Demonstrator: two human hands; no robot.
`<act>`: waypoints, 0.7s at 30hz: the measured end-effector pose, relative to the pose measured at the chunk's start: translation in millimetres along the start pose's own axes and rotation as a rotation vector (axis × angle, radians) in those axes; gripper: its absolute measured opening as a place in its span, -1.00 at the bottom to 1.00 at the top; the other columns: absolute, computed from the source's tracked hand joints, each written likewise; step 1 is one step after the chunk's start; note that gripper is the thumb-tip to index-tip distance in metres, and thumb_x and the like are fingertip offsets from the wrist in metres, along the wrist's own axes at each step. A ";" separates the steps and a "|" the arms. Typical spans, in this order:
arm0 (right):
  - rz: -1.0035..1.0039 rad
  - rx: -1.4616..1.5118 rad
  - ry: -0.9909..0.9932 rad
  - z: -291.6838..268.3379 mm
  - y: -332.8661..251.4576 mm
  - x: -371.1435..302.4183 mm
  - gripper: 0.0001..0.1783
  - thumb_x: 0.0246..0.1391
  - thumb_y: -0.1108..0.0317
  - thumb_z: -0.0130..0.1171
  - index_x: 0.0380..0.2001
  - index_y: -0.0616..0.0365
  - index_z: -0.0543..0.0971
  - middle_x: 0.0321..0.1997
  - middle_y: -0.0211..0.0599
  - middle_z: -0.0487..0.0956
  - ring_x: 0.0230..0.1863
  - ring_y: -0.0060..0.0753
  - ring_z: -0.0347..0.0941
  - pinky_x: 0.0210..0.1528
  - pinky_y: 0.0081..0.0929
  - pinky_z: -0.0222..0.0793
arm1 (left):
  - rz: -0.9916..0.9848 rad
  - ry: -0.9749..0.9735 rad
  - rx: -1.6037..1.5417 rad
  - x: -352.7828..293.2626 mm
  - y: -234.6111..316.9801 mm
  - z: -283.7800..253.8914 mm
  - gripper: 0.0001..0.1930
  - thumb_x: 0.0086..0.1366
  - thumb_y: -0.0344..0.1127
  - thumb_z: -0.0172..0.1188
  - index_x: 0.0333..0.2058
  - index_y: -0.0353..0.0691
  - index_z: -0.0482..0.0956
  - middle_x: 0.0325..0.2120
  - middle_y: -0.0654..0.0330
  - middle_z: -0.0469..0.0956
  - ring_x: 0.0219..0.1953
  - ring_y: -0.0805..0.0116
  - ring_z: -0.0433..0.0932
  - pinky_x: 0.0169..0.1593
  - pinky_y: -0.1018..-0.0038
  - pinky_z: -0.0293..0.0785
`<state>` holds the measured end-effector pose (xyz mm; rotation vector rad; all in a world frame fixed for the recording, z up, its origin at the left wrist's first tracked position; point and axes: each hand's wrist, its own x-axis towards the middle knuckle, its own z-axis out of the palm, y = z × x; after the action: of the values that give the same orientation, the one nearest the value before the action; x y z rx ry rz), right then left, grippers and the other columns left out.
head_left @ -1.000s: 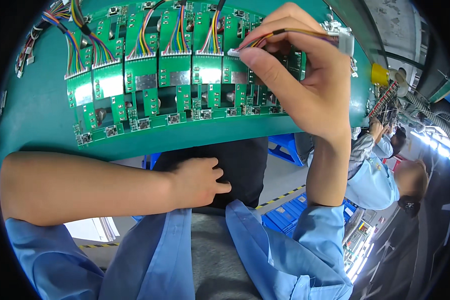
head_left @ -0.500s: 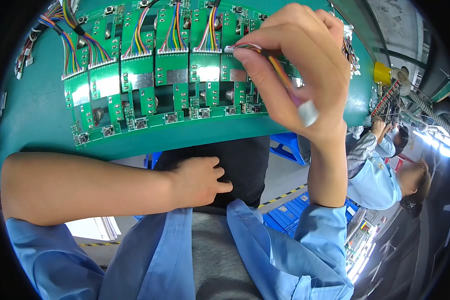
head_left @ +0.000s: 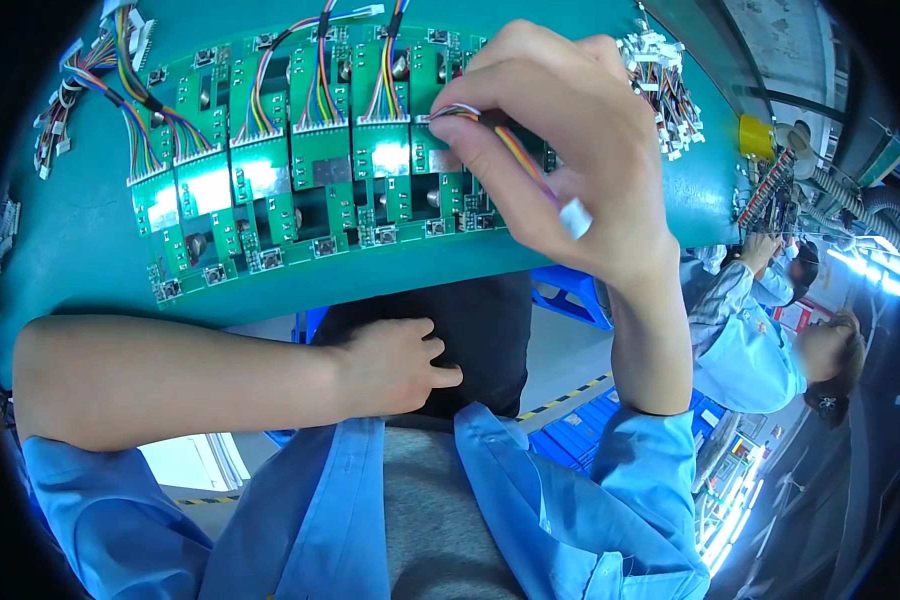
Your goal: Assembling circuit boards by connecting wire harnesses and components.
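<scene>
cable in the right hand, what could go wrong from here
The right hand mostly hides the pinched end of the cable, so it might sit crooked unnoticed. The white plug at the other end hangs loose and could snag. The left hand is off the green circuit boards, so they might shift under pressure.

Beyond the green desk [head_left: 75, 255], strip lights [head_left: 870, 270] are glowing; black-and-yellow tape [head_left: 565, 397] is crossing the grey floor [head_left: 562, 350] near blue crates [head_left: 572, 432].
</scene>
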<state>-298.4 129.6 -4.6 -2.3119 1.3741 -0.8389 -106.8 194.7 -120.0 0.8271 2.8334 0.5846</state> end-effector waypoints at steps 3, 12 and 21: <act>-0.004 -0.020 -0.005 -3.1 0.9 -0.7 -0.95 0.10 0.49 0.33 -0.37 0.09 0.64 -0.37 -0.48 0.49 -0.35 -0.47 0.31 -0.13 -0.42 0.04 | 0.002 -0.045 -0.010 0.7 0.7 -3.7 -0.84 0.36 -0.35 0.25 -0.23 0.01 0.81 0.17 0.40 0.46 -0.06 0.30 0.51 0.09 0.33 0.34; 0.476 -0.228 -0.069 -14.3 -5.4 13.0 -0.30 0.16 0.02 0.38 0.19 0.30 0.47 0.21 -0.02 0.46 0.30 -0.01 0.30 0.40 -0.05 0.04 | 0.009 -0.054 0.015 -1.0 2.3 -12.7 -0.86 0.34 -0.34 0.27 -0.25 0.01 0.81 0.21 0.37 0.46 -0.08 0.29 0.52 0.08 0.36 0.35; 0.443 -0.459 -0.138 -18.2 -5.3 9.4 0.05 0.22 -0.36 0.10 0.37 0.45 0.25 0.42 0.25 0.27 0.52 0.31 0.05 0.49 0.34 -0.22 | 0.031 0.049 0.062 -3.1 0.4 -9.2 -0.85 0.34 -0.35 0.25 -0.24 0.00 0.80 0.27 0.35 0.45 -0.10 0.29 0.51 0.04 0.38 0.35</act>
<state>-302.8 124.3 15.3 -2.1665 2.0721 -0.2409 -106.2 190.4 -111.3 0.8803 2.9012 0.5312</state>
